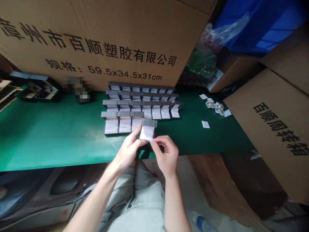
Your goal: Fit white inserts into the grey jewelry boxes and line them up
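A small jewelry box (147,131) with a dark grey lid and a white inside stands open, tilted toward me, just above the table's front edge. My left hand (130,146) grips it from its left side, thumb at the front and fingers behind. At the box's front right corner, the thumb and index finger of my right hand (167,151) are pinched together. Whatever lies between those fingertips is too small to make out. Right behind the held box, several like jewelry boxes (125,125) stand in rows with lids up and white insides showing.
The green table (60,135) carries small white cards and inserts (217,108) at right, plus a single white card (205,124). Larger dark boxes (40,87) stand at left. Big cardboard cartons (101,19) rise behind and at right (272,129). A plastic bottle (202,223) lies below.
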### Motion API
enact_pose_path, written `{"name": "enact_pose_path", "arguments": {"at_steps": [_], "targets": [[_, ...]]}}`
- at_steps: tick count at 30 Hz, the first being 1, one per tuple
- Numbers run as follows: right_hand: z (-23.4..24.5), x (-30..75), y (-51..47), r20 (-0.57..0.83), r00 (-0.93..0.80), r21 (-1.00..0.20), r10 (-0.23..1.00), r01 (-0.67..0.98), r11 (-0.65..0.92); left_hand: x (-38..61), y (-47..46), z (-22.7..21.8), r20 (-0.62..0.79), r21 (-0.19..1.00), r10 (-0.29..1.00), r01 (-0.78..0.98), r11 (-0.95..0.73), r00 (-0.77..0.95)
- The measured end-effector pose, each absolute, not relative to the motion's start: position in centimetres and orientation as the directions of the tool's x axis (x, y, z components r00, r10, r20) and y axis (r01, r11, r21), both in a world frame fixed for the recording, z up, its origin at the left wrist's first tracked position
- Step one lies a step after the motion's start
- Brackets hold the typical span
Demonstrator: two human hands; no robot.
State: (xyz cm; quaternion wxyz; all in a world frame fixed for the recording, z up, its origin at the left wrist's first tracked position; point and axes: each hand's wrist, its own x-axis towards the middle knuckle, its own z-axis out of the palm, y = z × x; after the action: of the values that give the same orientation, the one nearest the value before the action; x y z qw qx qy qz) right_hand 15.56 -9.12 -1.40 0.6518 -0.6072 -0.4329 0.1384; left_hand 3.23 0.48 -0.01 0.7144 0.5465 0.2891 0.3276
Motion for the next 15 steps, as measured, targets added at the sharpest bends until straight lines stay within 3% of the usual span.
{"name": "enact_pose_path", "arguments": {"at_steps": [4,15], "targets": [[-1.3,15.7,-9.1,0.374,0.584,-0.921,0.720,0.322,0.218,3.3,0.5,0.1,-0.054,0.949,0.753,-0.202,0.244,0.656],[-0.8,15.2,-9.0,0.406,0.533,-0.901,0.742,0.368,0.229,3.8,-0.3,1.2,-0.136,0.964,0.815,-0.115,0.240,0.563]]}}
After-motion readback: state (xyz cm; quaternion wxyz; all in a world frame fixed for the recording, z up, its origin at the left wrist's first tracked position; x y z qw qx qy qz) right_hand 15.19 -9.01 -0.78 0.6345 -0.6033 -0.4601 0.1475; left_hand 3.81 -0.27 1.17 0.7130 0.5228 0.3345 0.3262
